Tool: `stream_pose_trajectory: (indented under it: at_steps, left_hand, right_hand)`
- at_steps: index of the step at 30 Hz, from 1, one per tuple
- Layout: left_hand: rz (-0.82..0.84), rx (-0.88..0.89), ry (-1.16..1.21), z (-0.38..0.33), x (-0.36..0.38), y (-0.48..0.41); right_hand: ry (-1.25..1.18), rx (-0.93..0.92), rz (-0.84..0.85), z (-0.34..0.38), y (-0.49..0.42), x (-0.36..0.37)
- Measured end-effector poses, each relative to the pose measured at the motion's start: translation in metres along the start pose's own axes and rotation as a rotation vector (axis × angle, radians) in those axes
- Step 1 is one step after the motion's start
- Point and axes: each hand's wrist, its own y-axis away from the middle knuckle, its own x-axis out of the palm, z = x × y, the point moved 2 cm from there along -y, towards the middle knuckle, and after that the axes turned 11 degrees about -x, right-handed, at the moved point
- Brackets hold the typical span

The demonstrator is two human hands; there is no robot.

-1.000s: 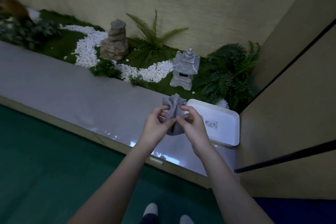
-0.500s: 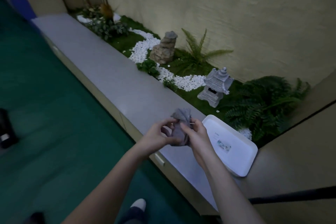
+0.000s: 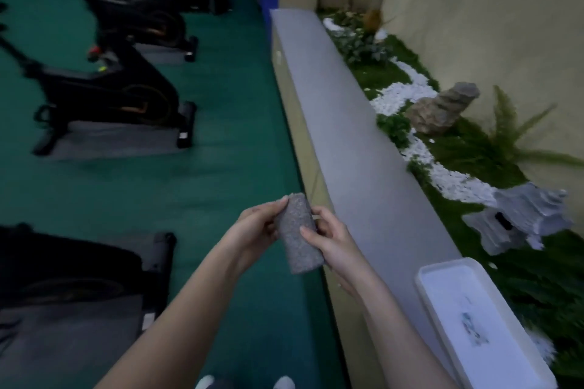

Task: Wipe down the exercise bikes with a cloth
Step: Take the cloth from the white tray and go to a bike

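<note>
A person holds a folded grey textured cloth [image 3: 298, 237] between both hands. The left hand [image 3: 252, 229] grips its upper edge with curled fingers and the right hand [image 3: 333, 241] pinches its side, above the green gym floor [image 3: 237, 151]. Wiping appears not yet begun; the cloth looks to be in preparation. The next move likely means carrying it left to the black exercise bikes [image 3: 120, 95], well apart from the hands.

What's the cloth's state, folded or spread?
Folded. The cloth is a compact narrow pad held between the left hand and right hand, nothing hanging loose.
</note>
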Motion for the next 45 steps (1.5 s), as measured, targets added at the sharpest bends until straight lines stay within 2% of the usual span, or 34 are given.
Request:
stream_pose_trajectory:
  at_steps: [5,9,14,17,20,24,31,38,45]
  left_hand:
    - [-0.168,0.109,0.047,-0.003,-0.061,0.047]
    - [-0.253,0.196,0.086,-0.004,-0.109,0.093]
    - [-0.421,0.271,0.127,0.009,-0.175,0.162]
    - [-0.658,0.285,0.047,0.02,-0.223,0.208]
    - [-0.904,0.3,-0.203,0.034,-0.269,0.254]
    - [-1.125,0.209,-0.693,0.062,-0.326,0.307]
    - [-1.209,-0.041,-1.162,0.126,-0.411,0.38]
    - [-1.326,-0.201,-1.056,0.174,-0.469,0.451]
    - [-1.396,-0.275,-0.884,0.181,-0.52,0.492]
  right_hand:
    - [0.046,0.024,0.236,-0.005,-0.01,0.057]
    - [0.055,0.026,0.341,-0.007,-0.008,0.121]
    - [0.127,-0.077,0.477,-0.009,0.013,0.212]
    - [0.179,-0.149,0.526,-0.01,0.034,0.263]
    - [0.234,-0.179,0.534,-0.014,0.052,0.306]
    - [0.325,-0.196,0.529,-0.025,0.072,0.362]
    - [0.413,-0.194,0.573,-0.054,0.103,0.455]
    - [0.43,-0.173,0.682,-0.068,0.125,0.532]
    - [0.462,-0.232,0.842,-0.078,0.126,0.627]
